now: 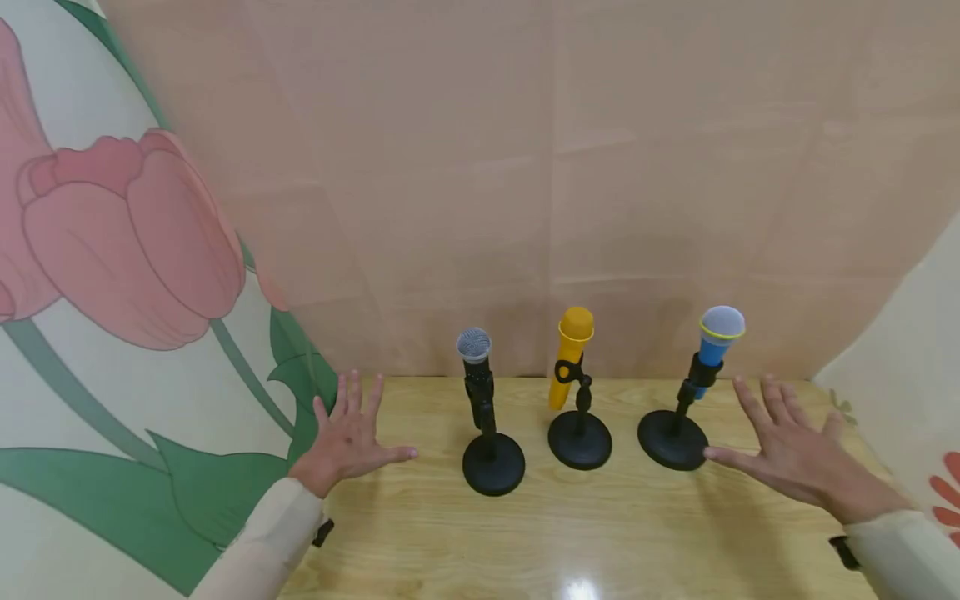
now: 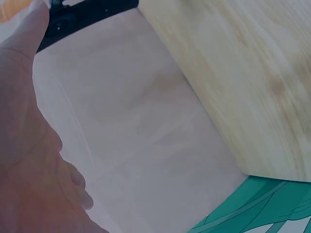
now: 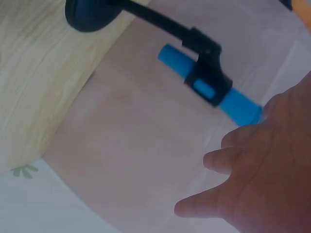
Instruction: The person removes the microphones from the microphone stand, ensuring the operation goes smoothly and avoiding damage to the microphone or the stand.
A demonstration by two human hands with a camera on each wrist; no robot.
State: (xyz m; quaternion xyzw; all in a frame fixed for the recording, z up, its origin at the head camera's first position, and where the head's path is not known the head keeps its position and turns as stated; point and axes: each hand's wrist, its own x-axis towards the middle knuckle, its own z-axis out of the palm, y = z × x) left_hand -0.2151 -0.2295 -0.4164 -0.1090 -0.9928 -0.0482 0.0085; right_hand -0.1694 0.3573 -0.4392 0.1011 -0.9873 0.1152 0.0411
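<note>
Three toy-like microphones on round-based black stands stand in a row on a wooden table. The black microphone [image 1: 476,367] with a silver mesh head is leftmost, the yellow microphone [image 1: 573,350] is in the middle, and the blue microphone [image 1: 716,342] with a white head is on the right. My left hand [image 1: 351,437] is spread left of the black microphone, holding nothing. My right hand [image 1: 795,446] has its fingers spread beside the blue microphone's stand [image 1: 672,437]; in the head view its thumb overlaps the base edge, and I cannot tell whether they touch.
The wooden table [image 1: 600,533] ends at a pinkish-beige sheet [image 1: 600,167] hanging behind it. A wall with painted tulips [image 1: 127,242] rises at the left, and a pale wall [image 1: 915,358] with red petals is at the right.
</note>
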